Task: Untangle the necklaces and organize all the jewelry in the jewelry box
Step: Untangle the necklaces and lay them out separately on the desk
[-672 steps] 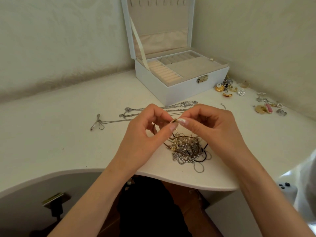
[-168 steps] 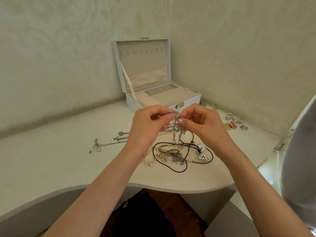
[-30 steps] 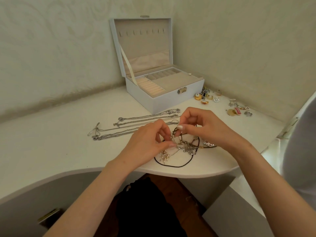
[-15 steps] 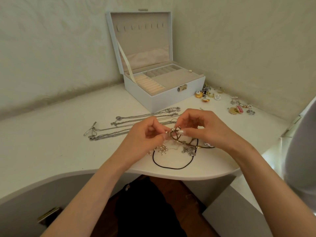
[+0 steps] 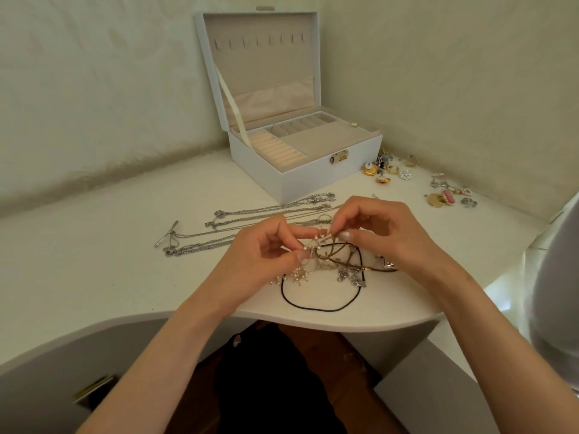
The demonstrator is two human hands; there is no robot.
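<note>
Both hands, left hand [image 5: 266, 255] and right hand [image 5: 382, 233], pinch the thin, floppy knot of pearl chain and brown cord [image 5: 326, 249]; it looks light and easy to snap, so hold close to the knot.

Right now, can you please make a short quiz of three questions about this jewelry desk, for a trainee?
1. True or false: the white jewelry box has its lid shut.
2. Where do the straightened silver chain necklaces lie? A) inside the box B) on the white desk
3. What do the left hand and right hand pinch?

Key: 1 false; 2 B; 3 the tangled bundle of pearl strand and dark cords.
</note>
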